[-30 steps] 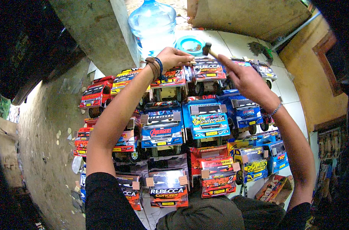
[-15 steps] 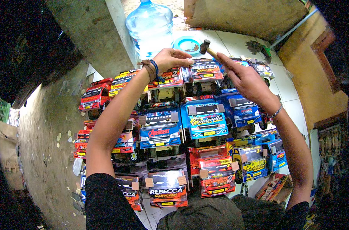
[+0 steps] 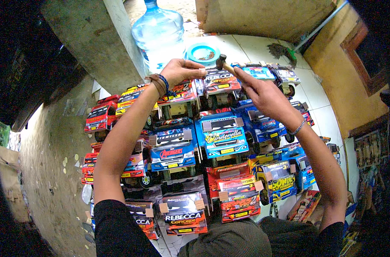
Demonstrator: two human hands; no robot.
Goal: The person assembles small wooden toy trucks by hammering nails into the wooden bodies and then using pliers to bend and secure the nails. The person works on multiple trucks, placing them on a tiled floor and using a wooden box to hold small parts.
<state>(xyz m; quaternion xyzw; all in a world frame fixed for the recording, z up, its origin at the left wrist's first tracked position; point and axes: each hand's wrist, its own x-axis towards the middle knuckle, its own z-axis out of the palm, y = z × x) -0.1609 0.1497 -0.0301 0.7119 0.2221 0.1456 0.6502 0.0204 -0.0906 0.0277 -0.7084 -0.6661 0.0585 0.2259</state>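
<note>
My right hand (image 3: 270, 96) grips a hammer (image 3: 229, 67) by its wooden handle. The dark hammer head hovers just above the top edge of a toy truck (image 3: 221, 80) with a red, white and black front, in the far row. At that truck's upper left corner, the fingertips of my left hand (image 3: 180, 72) are pinched together. What they hold, if anything, is too small to make out. Around both hands stand several more toy trucks, among them a light blue one (image 3: 222, 139) and a darker blue one (image 3: 172, 152), many with small wooden side tabs.
Behind the trucks are a large clear blue water jug (image 3: 157, 32) and a blue-rimmed dish (image 3: 203, 53) with small brown bits in it. A concrete pillar (image 3: 105, 43) rises at the left. A broom (image 3: 285, 51) lies on the white tiles at the far right.
The hammer head has come down closer to the far truck's top edge. My left hand keeps its pinch at the truck's corner. The whole view has shifted slightly.
</note>
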